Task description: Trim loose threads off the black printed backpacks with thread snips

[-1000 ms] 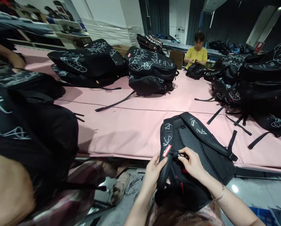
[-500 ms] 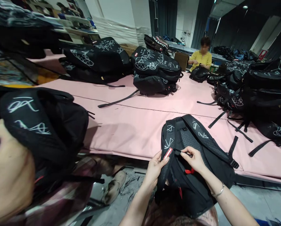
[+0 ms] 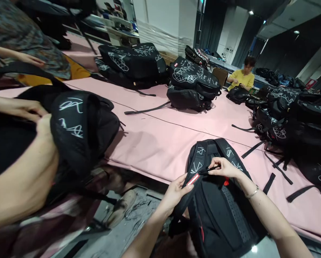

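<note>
A black backpack (image 3: pixel 216 215) with white scribbled drawings leans against the table edge, its straps facing up. My left hand (image 3: pixel 178 191) grips one shoulder strap (image 3: pixel 196 163), thumb beside a red-and-white label (image 3: pixel 192 180). Just above that label, my right hand (image 3: pixel 225 167) pinches a small dark tool (image 3: pixel 212 168) with its tip at the strap. Its exact kind is too small to tell. A red tab (image 3: pixel 226 181) shows below my right hand.
At left, a co-worker's arm (image 3: pixel 23 172) holds another black backpack (image 3: pixel 101 122). More backpacks (image 3: pixel 192 80) lie across the pink table (image 3: pixel 149 143), with a pile (image 3: pixel 292 118) at right. Loose straps (image 3: pixel 253 148) trail over the cloth. A person in yellow (image 3: pixel 242 79) sits at the far end.
The view has swung left and tilted. My right hand has come closer to the label on the strap; my left hand keeps its grip. The co-worker's other hand now shows at left.
</note>
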`<state>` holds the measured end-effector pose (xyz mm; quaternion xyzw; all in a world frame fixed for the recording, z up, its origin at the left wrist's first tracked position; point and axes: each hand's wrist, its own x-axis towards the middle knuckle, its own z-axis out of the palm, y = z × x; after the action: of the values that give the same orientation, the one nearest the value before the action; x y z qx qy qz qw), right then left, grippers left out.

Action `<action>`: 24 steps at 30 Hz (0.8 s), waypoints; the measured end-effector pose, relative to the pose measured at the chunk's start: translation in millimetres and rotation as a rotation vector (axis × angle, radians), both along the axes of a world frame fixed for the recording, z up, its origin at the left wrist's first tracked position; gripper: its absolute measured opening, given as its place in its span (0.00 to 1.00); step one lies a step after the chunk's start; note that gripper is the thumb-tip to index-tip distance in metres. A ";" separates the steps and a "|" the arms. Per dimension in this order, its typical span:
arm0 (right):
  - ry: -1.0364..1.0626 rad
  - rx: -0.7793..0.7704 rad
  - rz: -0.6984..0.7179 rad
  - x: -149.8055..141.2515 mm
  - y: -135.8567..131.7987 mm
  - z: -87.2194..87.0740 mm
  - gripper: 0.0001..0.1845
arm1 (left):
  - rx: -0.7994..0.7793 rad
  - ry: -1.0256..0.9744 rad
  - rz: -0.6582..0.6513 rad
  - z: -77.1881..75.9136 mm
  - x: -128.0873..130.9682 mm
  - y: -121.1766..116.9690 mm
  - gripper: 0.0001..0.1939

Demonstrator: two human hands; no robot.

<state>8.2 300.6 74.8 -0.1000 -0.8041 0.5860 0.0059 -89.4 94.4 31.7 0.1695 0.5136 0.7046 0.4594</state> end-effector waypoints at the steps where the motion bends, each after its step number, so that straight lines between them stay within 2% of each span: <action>1: -0.002 -0.013 0.025 -4.2 2.2 2.2 0.19 | 0.007 0.005 -0.009 1.3 -1.5 -0.5 0.25; 11: -0.040 0.018 0.181 -33.2 13.9 3.2 0.18 | 0.095 0.021 -0.065 2.3 -11.9 -3.1 0.22; 16: -0.052 0.028 0.200 -37.7 20.2 1.9 0.19 | 0.124 0.054 -0.094 0.8 -15.0 -2.6 0.22; 24: -0.090 0.052 0.255 -41.5 29.3 10.7 0.19 | 0.111 0.157 -0.100 -2.6 -20.6 -1.0 0.23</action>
<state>-33.2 329.9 85.5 -0.0229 -0.8246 0.5560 -0.1020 -109.9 93.4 29.0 0.2745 0.4990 0.6928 0.4422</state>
